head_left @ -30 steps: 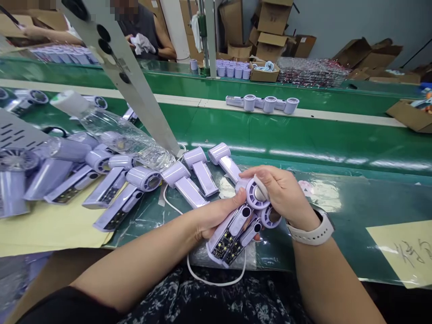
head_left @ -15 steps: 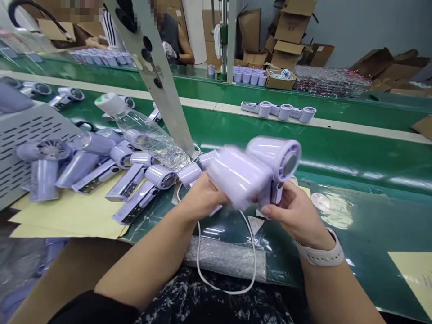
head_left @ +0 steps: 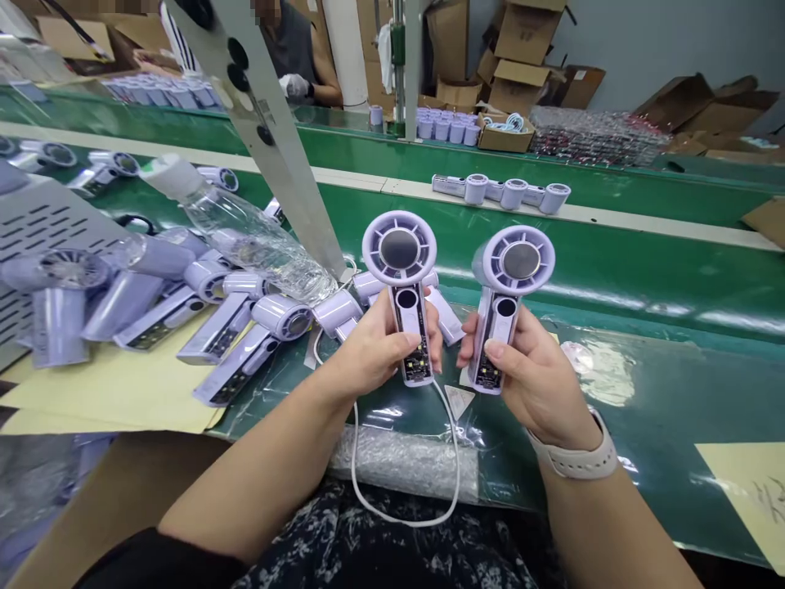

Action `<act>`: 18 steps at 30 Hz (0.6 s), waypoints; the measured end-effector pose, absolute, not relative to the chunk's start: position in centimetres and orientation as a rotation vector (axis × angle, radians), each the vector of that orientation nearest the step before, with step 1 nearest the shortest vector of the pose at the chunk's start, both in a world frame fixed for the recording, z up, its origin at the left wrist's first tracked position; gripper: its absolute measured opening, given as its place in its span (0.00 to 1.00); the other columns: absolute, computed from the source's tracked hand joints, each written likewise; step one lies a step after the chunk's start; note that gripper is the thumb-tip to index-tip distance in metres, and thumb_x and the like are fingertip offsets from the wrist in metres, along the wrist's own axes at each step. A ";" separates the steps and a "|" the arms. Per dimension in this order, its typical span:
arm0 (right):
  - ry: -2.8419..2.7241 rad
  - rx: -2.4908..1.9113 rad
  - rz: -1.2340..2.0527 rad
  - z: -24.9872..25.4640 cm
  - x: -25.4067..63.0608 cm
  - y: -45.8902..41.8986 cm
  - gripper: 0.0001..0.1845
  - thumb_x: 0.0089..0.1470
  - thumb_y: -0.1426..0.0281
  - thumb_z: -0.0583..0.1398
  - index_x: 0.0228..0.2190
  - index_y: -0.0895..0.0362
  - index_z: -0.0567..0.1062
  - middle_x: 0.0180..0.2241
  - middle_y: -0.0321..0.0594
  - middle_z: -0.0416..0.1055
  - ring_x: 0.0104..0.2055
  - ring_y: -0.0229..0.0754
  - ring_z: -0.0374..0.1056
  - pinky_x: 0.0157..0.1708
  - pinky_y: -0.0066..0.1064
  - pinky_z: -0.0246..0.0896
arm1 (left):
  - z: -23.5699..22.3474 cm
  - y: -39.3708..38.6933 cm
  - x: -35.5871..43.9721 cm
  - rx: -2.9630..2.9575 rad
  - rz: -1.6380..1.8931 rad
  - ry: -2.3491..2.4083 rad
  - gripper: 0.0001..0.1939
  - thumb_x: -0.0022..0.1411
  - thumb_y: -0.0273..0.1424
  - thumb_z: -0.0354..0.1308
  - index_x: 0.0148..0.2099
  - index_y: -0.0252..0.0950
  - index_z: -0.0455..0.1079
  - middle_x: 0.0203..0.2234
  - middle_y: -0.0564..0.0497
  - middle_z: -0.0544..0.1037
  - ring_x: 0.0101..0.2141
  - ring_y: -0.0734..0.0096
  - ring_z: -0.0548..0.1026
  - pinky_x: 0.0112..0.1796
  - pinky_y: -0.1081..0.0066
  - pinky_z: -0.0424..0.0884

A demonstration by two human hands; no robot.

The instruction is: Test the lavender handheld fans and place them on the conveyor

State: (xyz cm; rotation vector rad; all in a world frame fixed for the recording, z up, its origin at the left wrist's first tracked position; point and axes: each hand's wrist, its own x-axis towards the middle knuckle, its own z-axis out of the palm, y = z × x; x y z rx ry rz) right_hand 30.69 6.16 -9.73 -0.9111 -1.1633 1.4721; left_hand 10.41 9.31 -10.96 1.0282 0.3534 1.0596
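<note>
My left hand (head_left: pixel 374 352) grips the handle of a lilac handheld fan (head_left: pixel 400 249), held upright with its round head facing me. My right hand (head_left: pixel 528 372) holds a second lilac fan (head_left: pixel 513 266) the same way, a little to the right. Both handles are open, with the circuit boards showing. A white cable (head_left: pixel 401 511) loops down from between my hands toward my lap. More lilac fans (head_left: pixel 245 327) lie in a heap on the table to the left.
A clear water bottle (head_left: pixel 245 237) lies among the heaped fans beside a slanted metal bracket (head_left: pixel 279 131). A row of fans (head_left: pixel 503 192) sits on the green conveyor (head_left: pixel 613 262) behind. Other people work across the belt; cardboard boxes (head_left: pixel 521 49) stand at the back.
One second ago both fans were bunched together low on the table. I lifted them, swung them round, and now hold them apart and upright, one in each hand.
</note>
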 end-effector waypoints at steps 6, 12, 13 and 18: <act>-1.136 -0.926 1.518 -10.3 30.1 6.2 0.20 0.56 0.57 0.71 0.45 0.50 0.73 0.40 0.38 0.75 0.37 0.43 0.74 0.38 0.39 0.78 | -10.8 9.3 10.8 1.109 1.080 0.386 0.18 0.62 0.40 0.69 0.45 0.39 0.64 0.33 0.54 0.74 0.29 0.72 0.76 0.32 0.68 0.75; -1.126 -0.928 1.543 -10.6 30.1 6.4 0.19 0.57 0.57 0.69 0.45 0.50 0.73 0.44 0.41 0.76 0.39 0.45 0.75 0.39 0.40 0.78 | -11.0 9.2 11.0 1.040 1.088 0.403 0.22 0.60 0.39 0.71 0.49 0.39 0.65 0.34 0.54 0.73 0.30 0.71 0.76 0.30 0.69 0.75; -1.109 -0.919 1.552 -10.6 30.2 6.4 0.18 0.57 0.58 0.69 0.45 0.50 0.73 0.44 0.41 0.76 0.38 0.44 0.75 0.39 0.39 0.78 | -11.0 9.2 11.0 1.013 1.083 0.406 0.23 0.58 0.38 0.72 0.50 0.39 0.65 0.35 0.54 0.73 0.29 0.72 0.76 0.29 0.70 0.75; -1.053 -0.849 1.561 -10.1 30.2 6.2 0.17 0.55 0.63 0.71 0.44 0.50 0.74 0.43 0.38 0.75 0.37 0.40 0.74 0.39 0.34 0.77 | -11.2 9.2 10.8 0.952 1.043 0.405 0.25 0.56 0.36 0.72 0.52 0.38 0.66 0.36 0.54 0.73 0.29 0.71 0.77 0.29 0.69 0.76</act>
